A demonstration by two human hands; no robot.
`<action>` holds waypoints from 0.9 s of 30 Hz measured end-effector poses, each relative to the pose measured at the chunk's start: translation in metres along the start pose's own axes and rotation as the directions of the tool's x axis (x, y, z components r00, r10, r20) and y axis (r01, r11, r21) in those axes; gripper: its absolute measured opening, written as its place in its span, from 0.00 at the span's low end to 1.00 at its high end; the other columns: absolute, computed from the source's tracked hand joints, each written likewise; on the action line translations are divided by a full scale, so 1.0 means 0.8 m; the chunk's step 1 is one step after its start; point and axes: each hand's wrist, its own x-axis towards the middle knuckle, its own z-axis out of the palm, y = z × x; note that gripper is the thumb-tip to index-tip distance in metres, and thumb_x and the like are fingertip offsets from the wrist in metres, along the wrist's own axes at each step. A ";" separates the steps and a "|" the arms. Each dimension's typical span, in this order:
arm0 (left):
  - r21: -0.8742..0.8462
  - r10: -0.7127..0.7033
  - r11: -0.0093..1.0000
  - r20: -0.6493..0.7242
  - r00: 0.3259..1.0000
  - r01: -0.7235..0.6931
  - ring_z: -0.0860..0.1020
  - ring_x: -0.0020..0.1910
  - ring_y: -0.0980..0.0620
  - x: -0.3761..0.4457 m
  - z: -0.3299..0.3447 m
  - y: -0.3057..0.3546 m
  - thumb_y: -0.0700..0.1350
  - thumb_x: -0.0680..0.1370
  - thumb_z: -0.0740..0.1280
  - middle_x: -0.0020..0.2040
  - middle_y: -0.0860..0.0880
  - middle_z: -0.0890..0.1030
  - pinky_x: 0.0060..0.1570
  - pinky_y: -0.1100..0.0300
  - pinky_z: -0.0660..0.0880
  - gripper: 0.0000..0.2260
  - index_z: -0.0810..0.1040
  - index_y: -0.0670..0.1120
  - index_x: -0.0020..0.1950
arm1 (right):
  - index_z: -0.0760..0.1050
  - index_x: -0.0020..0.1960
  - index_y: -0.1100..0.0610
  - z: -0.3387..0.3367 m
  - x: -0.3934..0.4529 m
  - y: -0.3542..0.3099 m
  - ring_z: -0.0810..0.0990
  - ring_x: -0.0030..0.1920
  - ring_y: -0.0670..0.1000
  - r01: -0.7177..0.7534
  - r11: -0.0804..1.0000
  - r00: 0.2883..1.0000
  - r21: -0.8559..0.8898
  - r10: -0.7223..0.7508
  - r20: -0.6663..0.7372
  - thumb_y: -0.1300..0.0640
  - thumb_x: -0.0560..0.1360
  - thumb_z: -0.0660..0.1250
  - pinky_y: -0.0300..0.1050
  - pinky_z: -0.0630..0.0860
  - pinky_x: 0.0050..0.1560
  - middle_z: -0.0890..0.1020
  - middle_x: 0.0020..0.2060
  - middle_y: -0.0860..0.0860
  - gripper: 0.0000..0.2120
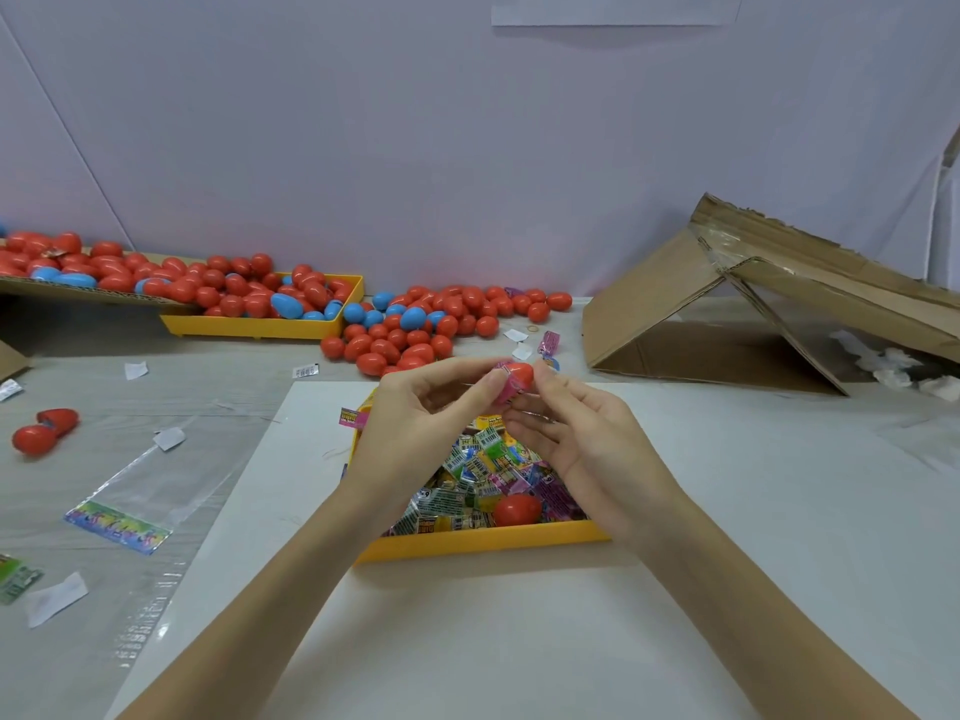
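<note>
Left hand (pixel 415 423): thumb and forefinger pinch the left end of a red egg (pixel 521 375); the other fingers curl loosely beneath.
Right hand (pixel 587 433): thumb and forefinger pinch the egg's right end; the remaining fingers are spread and relaxed below it.

Egg: glossy red plastic, lying sideways, held in the air above the far end of the near yellow tray (pixel 483 545). A pink packet (pixel 505 394) shows at its left and lower side, under the left fingertips. I cannot tell whether the shell is whole or a half.

Counts:
- eggs in hand: 1
- yellow trays: 2
- near tray: a heap of printed packets (pixel 467 475), too many to count, plus 1 red egg (pixel 517 509) near its near right corner
- far yellow tray (pixel 249 327), left: heaped with red and blue eggs
- loose pile of eggs (pixel 415 330) on the table beyond the hands, mostly red, a few blue
- red egg pieces (pixel 44 431), far left: 2, touching
- clear bag (pixel 135 491) with a coloured header: 1, left of the sheet

Edges and room: the near tray sits on a white sheet (pixel 467 641); both wrists pass over its near wall. Bare sheet shows near of the tray and to its right. An opened cardboard box (pixel 727 314) stands at far right, well apart from the hands. The egg pile lies just beyond the sheet's far edge.
</note>
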 end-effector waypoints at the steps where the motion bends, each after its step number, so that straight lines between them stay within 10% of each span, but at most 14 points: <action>1: 0.007 -0.009 1.000 0.014 1.000 0.008 0.86 0.53 0.53 0.000 0.000 -0.002 0.47 0.78 0.72 0.52 0.52 0.88 0.52 0.65 0.80 0.10 0.86 0.50 0.59 | 0.83 0.57 0.63 -0.001 0.000 0.000 0.87 0.47 0.50 -0.012 1.000 1.000 -0.015 0.012 -0.012 0.50 0.79 0.68 0.39 0.82 0.47 0.87 0.46 0.57 0.16; 17: 0.371 0.193 0.904 0.084 0.977 -0.211 0.84 0.48 0.49 0.001 -0.005 -0.005 0.47 0.75 0.78 0.49 0.54 0.85 0.50 0.53 0.82 0.13 0.85 0.48 0.59 | 0.81 0.56 0.64 -0.006 -0.003 -0.015 0.87 0.49 0.55 -0.383 0.901 0.918 0.205 0.347 0.190 0.54 0.77 0.74 0.46 0.84 0.52 0.86 0.47 0.59 0.14; 27: 0.620 0.412 0.661 0.172 0.895 -0.424 0.81 0.48 0.49 0.000 -0.008 -0.007 0.49 0.74 0.77 0.49 0.50 0.83 0.47 0.53 0.80 0.16 0.86 0.44 0.59 | 0.87 0.51 0.59 -0.003 -0.001 -0.006 0.86 0.49 0.53 -0.283 0.956 0.956 0.080 0.274 0.105 0.54 0.75 0.76 0.45 0.83 0.51 0.86 0.48 0.57 0.10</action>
